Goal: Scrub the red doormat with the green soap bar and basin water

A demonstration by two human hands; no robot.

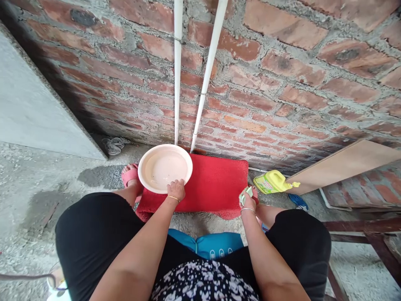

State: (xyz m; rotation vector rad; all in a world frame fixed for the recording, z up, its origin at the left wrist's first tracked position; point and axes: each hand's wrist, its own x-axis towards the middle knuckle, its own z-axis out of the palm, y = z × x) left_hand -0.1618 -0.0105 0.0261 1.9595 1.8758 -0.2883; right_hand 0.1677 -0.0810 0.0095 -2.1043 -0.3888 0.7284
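Note:
A cream-coloured plastic basin [149,187] with water in it stands at the left end of a low bench covered in red cloth [216,179]. My left hand [176,190] is closed on the basin's near right rim, its fingers bent over the edge. Above the bench's right end, my right hand [249,201] grips a small pale green and white object [245,195]. Its kind cannot be made out, as my fingers cover part of it. The two hands are well apart, with bare red cloth between them.
Behind the bench rises a brick wall [238,96] with two white pipes [178,83]. A yellow detergent jug [272,182] lies tilted on the floor at right, near a leaning board [341,167]. A grey slab [37,96] leans at left. Dark wooden furniture [372,246] stands lower right.

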